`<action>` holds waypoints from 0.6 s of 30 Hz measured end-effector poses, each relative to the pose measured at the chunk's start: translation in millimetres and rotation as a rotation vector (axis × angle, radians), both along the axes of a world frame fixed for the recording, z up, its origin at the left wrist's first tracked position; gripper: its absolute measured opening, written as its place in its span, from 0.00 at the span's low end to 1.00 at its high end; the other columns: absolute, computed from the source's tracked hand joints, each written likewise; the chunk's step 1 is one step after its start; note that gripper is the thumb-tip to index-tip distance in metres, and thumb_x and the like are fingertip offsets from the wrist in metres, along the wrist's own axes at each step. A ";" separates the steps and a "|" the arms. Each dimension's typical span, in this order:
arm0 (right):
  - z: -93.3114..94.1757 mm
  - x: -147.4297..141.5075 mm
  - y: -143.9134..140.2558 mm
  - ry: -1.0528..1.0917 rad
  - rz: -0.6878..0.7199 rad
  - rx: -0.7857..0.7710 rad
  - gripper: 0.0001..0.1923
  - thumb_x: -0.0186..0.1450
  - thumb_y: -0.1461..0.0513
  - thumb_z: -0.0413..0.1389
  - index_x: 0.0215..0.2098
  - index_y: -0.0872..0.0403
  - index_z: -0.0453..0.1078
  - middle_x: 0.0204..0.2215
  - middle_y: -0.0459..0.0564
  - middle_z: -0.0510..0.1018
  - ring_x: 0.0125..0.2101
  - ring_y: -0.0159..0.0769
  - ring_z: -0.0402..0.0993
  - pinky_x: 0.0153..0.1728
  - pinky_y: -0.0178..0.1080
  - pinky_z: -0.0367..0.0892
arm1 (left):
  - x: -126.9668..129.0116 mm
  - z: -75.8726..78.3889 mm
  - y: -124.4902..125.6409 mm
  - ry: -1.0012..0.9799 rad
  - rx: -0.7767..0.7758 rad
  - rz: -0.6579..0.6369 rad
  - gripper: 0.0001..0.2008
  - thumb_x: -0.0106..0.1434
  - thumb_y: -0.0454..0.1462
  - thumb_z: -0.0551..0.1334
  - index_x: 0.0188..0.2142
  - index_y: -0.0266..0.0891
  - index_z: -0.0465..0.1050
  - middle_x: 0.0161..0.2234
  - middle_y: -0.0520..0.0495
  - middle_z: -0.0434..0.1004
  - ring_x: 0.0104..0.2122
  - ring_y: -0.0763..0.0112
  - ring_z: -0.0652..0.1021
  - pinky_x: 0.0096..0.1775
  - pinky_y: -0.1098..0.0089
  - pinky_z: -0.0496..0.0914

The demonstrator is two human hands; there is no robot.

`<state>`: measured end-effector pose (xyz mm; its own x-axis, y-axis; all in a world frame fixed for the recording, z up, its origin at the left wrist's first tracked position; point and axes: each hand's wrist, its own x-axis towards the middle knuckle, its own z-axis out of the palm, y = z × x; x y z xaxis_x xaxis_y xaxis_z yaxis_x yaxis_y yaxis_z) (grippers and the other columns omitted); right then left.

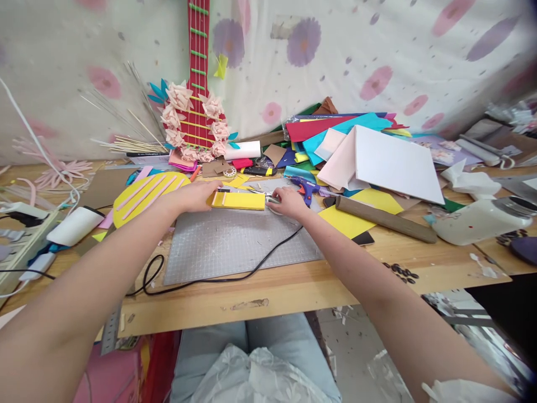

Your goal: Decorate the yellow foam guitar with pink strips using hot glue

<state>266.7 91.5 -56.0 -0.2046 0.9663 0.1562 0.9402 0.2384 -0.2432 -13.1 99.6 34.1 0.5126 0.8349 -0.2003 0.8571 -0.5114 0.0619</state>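
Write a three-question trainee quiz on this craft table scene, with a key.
1. True or false: the left hand rests on the yellow foam strip.
2. What lies under the yellow foam strip? A) grey cutting mat B) white board C) yellow disc
3. Which hand is nearer the blue glue gun?

Key: 1 true; 2 A; 3 the right hand.

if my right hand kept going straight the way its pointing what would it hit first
Probably the scissors right at the right hand, whose fingers point left along the grey cutting mat; just past them lies the yellow foam strip. Depth is unclear.
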 end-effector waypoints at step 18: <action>-2.1 -1.6 2.3 -0.042 -0.030 -0.010 0.19 0.57 0.49 0.53 0.39 0.54 0.67 0.38 0.54 0.73 0.41 0.42 0.68 0.39 0.39 0.60 | 2.8 -8.2 0.6 0.092 0.035 -0.079 0.34 0.48 0.36 0.61 0.56 0.39 0.55 0.54 0.41 0.66 0.52 0.58 0.69 0.50 0.65 0.63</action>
<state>265.1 93.8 -58.1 -0.1819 0.9735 0.1384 0.9564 0.2079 -0.2053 -10.3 100.3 25.9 0.5576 0.8001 -0.2211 0.8155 -0.5778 -0.0346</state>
